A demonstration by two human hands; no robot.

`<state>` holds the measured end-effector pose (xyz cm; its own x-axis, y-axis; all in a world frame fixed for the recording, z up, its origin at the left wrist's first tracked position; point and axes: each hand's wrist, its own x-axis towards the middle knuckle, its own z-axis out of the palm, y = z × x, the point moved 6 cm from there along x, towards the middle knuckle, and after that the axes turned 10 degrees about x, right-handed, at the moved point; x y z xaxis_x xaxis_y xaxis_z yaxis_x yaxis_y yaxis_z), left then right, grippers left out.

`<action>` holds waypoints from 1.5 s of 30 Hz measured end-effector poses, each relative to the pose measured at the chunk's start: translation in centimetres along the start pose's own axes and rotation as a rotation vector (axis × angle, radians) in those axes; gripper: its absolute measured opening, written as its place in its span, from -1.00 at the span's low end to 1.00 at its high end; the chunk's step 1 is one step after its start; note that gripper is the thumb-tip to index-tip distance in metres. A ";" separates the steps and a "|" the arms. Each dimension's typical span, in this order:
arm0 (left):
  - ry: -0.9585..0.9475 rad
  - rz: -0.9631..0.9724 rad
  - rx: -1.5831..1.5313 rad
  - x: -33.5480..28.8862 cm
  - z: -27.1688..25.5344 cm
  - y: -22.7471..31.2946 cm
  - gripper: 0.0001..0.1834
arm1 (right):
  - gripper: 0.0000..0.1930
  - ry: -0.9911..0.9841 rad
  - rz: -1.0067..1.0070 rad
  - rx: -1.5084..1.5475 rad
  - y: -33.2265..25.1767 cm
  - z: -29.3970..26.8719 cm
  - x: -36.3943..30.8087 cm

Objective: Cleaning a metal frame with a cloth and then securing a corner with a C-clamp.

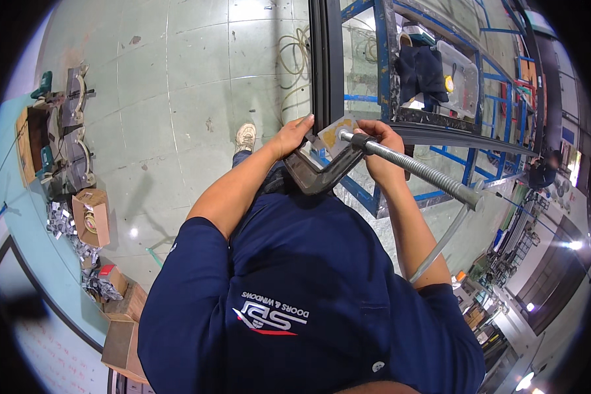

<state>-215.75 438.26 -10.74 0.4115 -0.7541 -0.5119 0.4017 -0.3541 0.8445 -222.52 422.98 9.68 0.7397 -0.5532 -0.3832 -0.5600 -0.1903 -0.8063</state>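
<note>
A large C-clamp (316,178) with a black body sits at the corner of a dark metal frame (326,62). Its long silver screw (423,169) points right, and a thin handle bar hangs from the end. Between the jaws is a flat stained plate (338,133), lying against the frame corner. My left hand (291,138) is closed at the clamp's left jaw, fingertips beside the upright dark profile. With bent fingers, my right hand (383,146) grips the clamp where the screw passes through; part of those fingers is hidden behind it.
Blue steel racking (382,52) stands beyond the frame, carrying a clear plastic bin (458,75) and dark cloth (421,71). A coiled hose (295,52) lies on the tiled floor. At left are saw-like machines (79,157) and cardboard boxes (90,217). Another person (544,172) is far right.
</note>
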 end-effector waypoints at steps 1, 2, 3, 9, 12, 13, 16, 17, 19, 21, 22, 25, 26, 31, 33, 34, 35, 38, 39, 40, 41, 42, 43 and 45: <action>0.005 0.021 -0.011 0.1 0.1 0.0 -0.36 | -0.69 0.008 0.027 0.003 0.1 -0.1 -0.1; 0.002 0.022 -0.013 0.2 0.1 -0.2 -0.36 | -0.69 0.011 0.028 0.000 0.1 -0.2 -0.1; 0.006 0.031 -0.035 0.3 0.2 -0.3 -0.36 | -0.65 0.003 0.058 0.074 0.1 -0.3 -0.2; -0.010 0.036 -0.025 0.5 -0.1 -0.4 -0.38 | -0.44 -0.102 -0.177 0.171 -7.9 -3.6 -2.9; -0.017 0.053 -0.028 0.3 -0.2 0.0 -0.37 | -0.37 -0.288 -0.259 0.062 -11.7 -3.4 -4.3; -0.024 0.036 -0.023 0.1 -0.2 0.1 -0.36 | -0.34 -0.344 -0.269 -0.044 -12.0 -3.0 -4.5; -0.022 0.037 -0.002 -0.1 -0.1 0.7 -0.36 | -0.29 -0.325 -0.397 -0.372 -10.0 -2.7 -3.3; -0.020 0.037 -0.009 -0.1 -0.2 0.8 -0.36 | -0.27 -0.318 -0.551 -0.566 -9.3 -2.2 -3.0; -0.059 0.044 -0.009 0.0 -0.1 0.7 -0.35 | -0.25 -0.374 -0.579 -0.567 -8.3 -0.6 -2.4; -0.025 0.051 0.010 -0.2 -0.2 0.8 -0.36 | -0.45 -0.402 -0.677 -0.662 -7.8 1.3 -1.7; 0.002 0.059 0.037 -0.3 -0.3 0.9 -0.36 | -0.44 -0.391 -0.697 -0.657 -7.6 1.4 -1.5; 0.032 0.092 0.049 -0.4 -0.4 1.2 -0.36 | -0.21 -0.252 -0.624 -0.624 -6.0 0.6 -1.5; 0.036 0.090 0.041 -0.6 -0.3 1.2 -0.36 | -0.21 -0.148 -0.650 -0.621 -5.5 0.6 -2.1; 0.022 0.098 -0.024 -0.7 -0.2 1.6 -0.38 | -0.30 -0.006 -0.544 -0.475 -4.2 1.1 -3.1; 0.011 0.085 -0.021 -0.6 -0.2 1.6 -0.38 | -0.30 0.018 -0.566 -0.475 -4.3 1.1 -3.4; 0.000 0.073 -0.016 -0.6 -0.2 1.5 -0.39 | -0.30 0.018 -0.565 -0.476 -4.3 1.2 -3.4; -0.005 0.073 -0.016 -0.7 -0.2 1.7 -0.39 | -0.31 0.022 -0.560 -0.480 -4.3 1.2 -3.4; -0.005 0.040 -0.004 -0.5 -0.1 1.3 -0.41 | -0.30 0.013 -0.526 -0.502 -4.3 1.1 -3.5; 0.002 0.063 -0.033 -0.3 0.0 1.0 -0.41 | -0.28 -0.005 -0.502 -0.518 -4.3 1.1 -3.5; 0.009 0.086 -0.062 -0.2 0.0 0.6 -0.42 | -0.28 -0.007 -0.504 -0.520 -4.9 0.9 -3.8; 0.007 0.087 -0.062 -0.1 -0.1 0.6 -0.42 | -0.26 0.013 -0.527 -0.535 -5.7 0.3 -4.2; -0.006 0.075 -0.045 -0.3 -0.2 0.7 -0.40 | -0.23 0.030 -0.550 -0.550 -6.6 -0.3 -4.7; -0.019 0.064 -0.029 -0.4 -0.2 0.8 -0.37 | -0.23 0.028 -0.551 -0.550 -7.6 -1.1 -5.4; -0.026 0.059 -0.025 -0.2 -0.2 0.7 -0.37 | -0.26 -0.128 -0.309 -0.038 -8.6 -3.2 -7.0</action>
<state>-215.42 438.28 -10.03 0.4142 -0.7874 -0.4566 0.3975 -0.2948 0.8690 -224.10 425.90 20.78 0.9160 -0.3591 -0.1789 -0.3141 -0.3643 -0.8767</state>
